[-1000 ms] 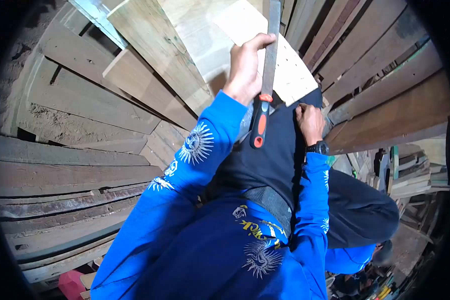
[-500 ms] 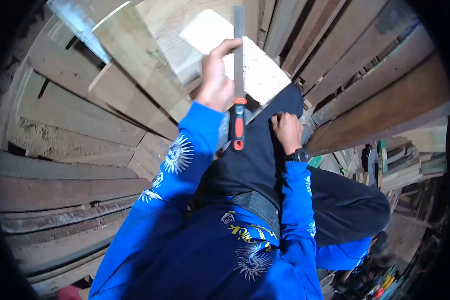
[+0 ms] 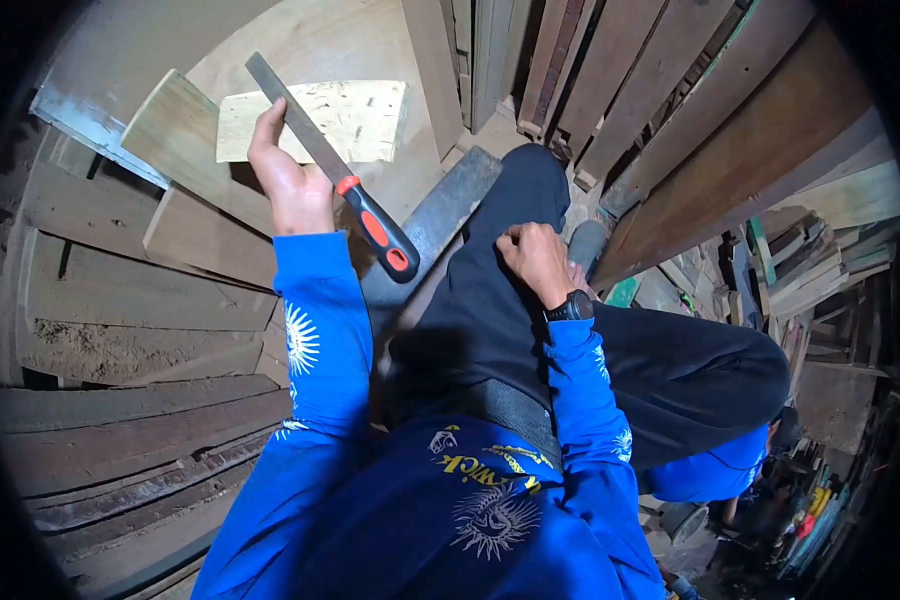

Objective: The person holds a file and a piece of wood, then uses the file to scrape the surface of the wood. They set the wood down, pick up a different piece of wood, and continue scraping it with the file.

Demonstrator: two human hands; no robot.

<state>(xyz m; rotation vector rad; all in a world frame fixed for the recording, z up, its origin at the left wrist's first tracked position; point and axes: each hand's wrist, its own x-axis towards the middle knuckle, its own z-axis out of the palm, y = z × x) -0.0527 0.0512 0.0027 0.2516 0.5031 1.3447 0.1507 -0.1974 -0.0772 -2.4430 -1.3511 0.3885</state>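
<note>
My left hand (image 3: 295, 185) grips a flat file (image 3: 320, 145) by its metal blade, thumb pressed on the upper side. The file's black and red handle (image 3: 378, 232) points toward my lap. Just beneath the blade is a pale, slightly curved wooden piece (image 3: 365, 115) with dark marks; it appears to be held together with the file, though the fingers under it are hidden. My right hand (image 3: 538, 262), with a black watch at the wrist, rests on my dark-trousered thigh. Its fingers are curled closed, and nothing shows in them.
A grey flat bar-like piece (image 3: 435, 225) lies beside my knee. Boards (image 3: 140, 280) are stacked at the left, and long planks (image 3: 730, 170) lean at the right. Wood offcuts (image 3: 820, 265) are piled farther right. Another person's blue sleeve (image 3: 715, 470) shows at lower right.
My left hand has moved left with the file and the wooden piece, and both have turned counterclockwise. My right hand stays on the thigh.
</note>
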